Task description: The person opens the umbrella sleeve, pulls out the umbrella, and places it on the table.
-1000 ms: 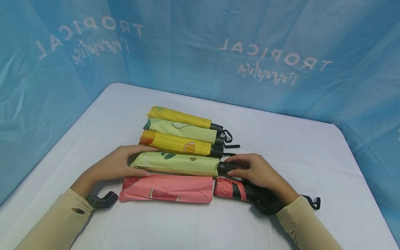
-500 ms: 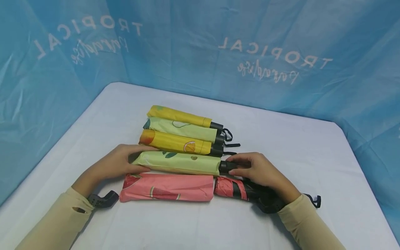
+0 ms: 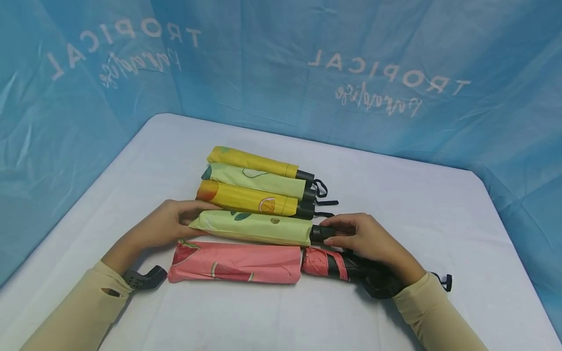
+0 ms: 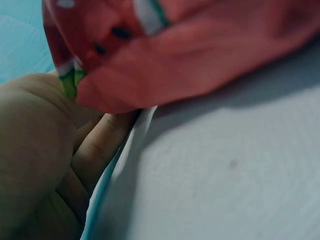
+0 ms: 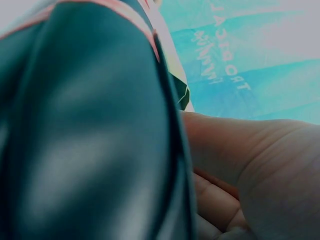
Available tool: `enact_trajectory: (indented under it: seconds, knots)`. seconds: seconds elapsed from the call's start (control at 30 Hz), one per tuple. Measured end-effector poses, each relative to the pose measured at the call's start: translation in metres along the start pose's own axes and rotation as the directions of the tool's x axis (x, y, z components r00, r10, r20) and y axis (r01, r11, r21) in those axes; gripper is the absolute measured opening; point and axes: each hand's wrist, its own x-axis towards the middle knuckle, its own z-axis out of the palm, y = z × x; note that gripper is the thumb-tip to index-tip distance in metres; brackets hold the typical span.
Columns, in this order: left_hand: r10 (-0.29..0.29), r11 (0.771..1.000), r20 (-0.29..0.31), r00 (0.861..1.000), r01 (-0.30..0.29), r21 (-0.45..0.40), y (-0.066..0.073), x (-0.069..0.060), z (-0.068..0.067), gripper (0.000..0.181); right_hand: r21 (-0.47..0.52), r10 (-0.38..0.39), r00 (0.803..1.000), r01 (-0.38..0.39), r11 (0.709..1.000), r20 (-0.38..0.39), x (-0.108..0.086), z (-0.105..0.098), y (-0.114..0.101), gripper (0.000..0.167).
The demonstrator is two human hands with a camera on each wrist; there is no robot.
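Note:
In the head view a light green folded umbrella (image 3: 259, 227) lies between my hands. My left hand (image 3: 164, 225) holds its left end, thumb on the near side and fingers on the far side. My right hand (image 3: 366, 237) pinches its black handle (image 3: 320, 233). Nearer to me lies a pink watermelon-print umbrella (image 3: 237, 263), its black handle part passing under my right wrist. The left wrist view shows my left hand (image 4: 45, 150) beside the pink cloth (image 4: 175, 55); in the right wrist view a dark blurred surface (image 5: 100, 120) covers much of my right hand (image 5: 265, 170).
Beyond the held umbrella lie a yellow umbrella with orange slices (image 3: 246, 199), a pale green one (image 3: 263, 181) and another yellow one (image 3: 254, 161), black handles to the right. The white table (image 3: 395, 185) stands before a blue printed curtain (image 3: 272, 63).
The light green umbrella has shifted slightly to the right and away from me, with both hands still on it. The other umbrellas keep their arrangement.

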Motion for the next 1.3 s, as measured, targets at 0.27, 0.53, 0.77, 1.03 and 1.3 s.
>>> enact_trajectory:
  seconds: [0.27, 0.53, 0.77, 1.03, 1.3]
  knots:
    - [0.012, 1.000, -0.010, 1.000, -0.012, 0.025, -0.002, 0.000, 0.000, 0.061, -0.030, 0.042, 0.999, -0.042, 0.999, -0.010, -0.002, -0.004, 0.003, 0.039]
    - [-0.004, 1.000, -0.002, 1.000, 0.004, 0.024, -0.003, -0.002, 0.000, 0.059, -0.034, 0.021, 1.000, -0.021, 0.999, 0.004, -0.004, -0.008, 0.007, 0.041]
    - [0.011, 1.000, 0.000, 1.000, -0.011, 0.011, -0.003, -0.001, 0.000, 0.057, -0.038, 0.001, 1.000, -0.001, 0.999, 0.007, -0.011, -0.019, 0.017, 0.039]
    - [0.016, 0.998, 0.012, 1.000, -0.015, -0.057, -0.004, -0.001, 0.000, 0.055, 0.041, -0.002, 0.999, 0.001, 0.999, 0.036, -0.012, -0.026, 0.026, 0.041]
    - [0.016, 0.995, 0.017, 1.000, -0.014, -0.103, -0.004, -0.003, -0.001, 0.054, -0.004, 0.020, 0.999, -0.020, 1.000, 0.031, -0.019, -0.031, 0.029, 0.042]
